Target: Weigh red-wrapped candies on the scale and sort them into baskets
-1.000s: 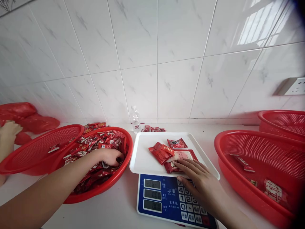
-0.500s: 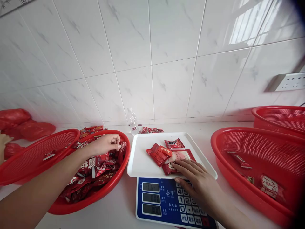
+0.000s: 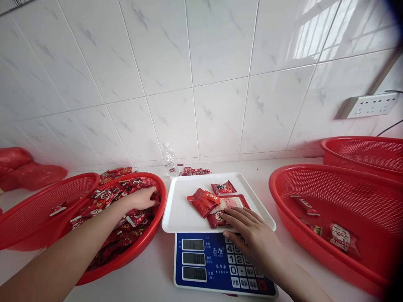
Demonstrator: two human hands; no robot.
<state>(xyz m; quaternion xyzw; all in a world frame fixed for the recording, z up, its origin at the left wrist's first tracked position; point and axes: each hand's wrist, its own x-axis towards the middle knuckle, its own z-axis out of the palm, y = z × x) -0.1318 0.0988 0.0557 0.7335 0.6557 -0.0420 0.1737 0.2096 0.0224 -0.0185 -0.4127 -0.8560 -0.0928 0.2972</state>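
Your left hand (image 3: 143,198) digs, fingers curled, into the red candy packets (image 3: 126,220) heaped in the red basket (image 3: 132,256); whether it has hold of any cannot be told. Your right hand (image 3: 252,237) lies flat and open, fingertips on a red-edged pouch (image 3: 233,202) on the scale's white tray (image 3: 179,209), just beside a few loose packets (image 3: 201,201).

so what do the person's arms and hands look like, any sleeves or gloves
No gloves on the left hand or the right hand, and no sleeve on either forearm as far as the picture reaches. No watch or bracelet at the wrists, no rings visible on the right fingers.
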